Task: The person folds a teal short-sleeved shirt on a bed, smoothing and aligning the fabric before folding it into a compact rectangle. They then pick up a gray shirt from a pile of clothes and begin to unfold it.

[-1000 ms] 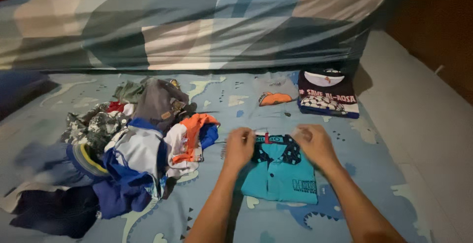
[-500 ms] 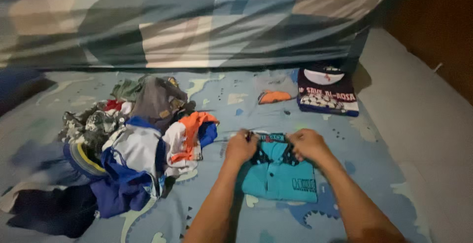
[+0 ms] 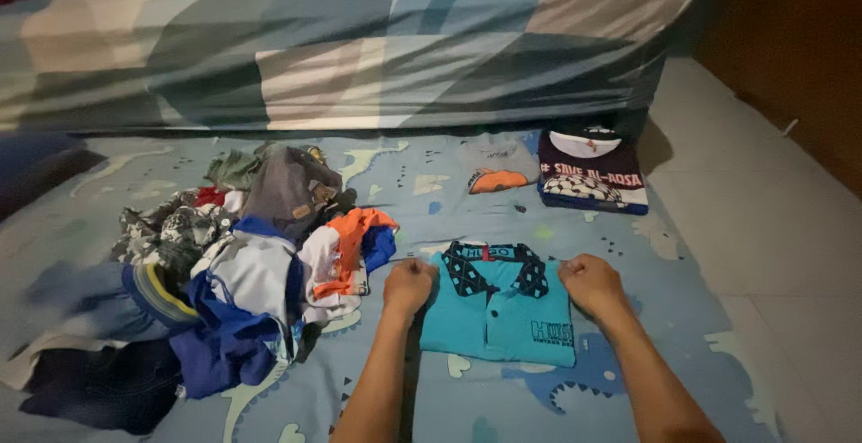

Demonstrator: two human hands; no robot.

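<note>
Hands clenched: left hand [image 3: 409, 283] and right hand [image 3: 589, 281] grip opposite edges of the folded teal collared polo shirt [image 3: 499, 308] on the blue dinosaur-print sheet [image 3: 431, 192].

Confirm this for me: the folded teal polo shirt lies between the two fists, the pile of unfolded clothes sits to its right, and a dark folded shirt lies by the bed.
One thing is wrong: the pile of unfolded clothes sits to the left of the folded teal polo shirt, not its right. The head view shows it. The rest holds: the shirt lies between the left hand and right hand, both fisted, and the dark folded shirt lies by the bed.
</note>
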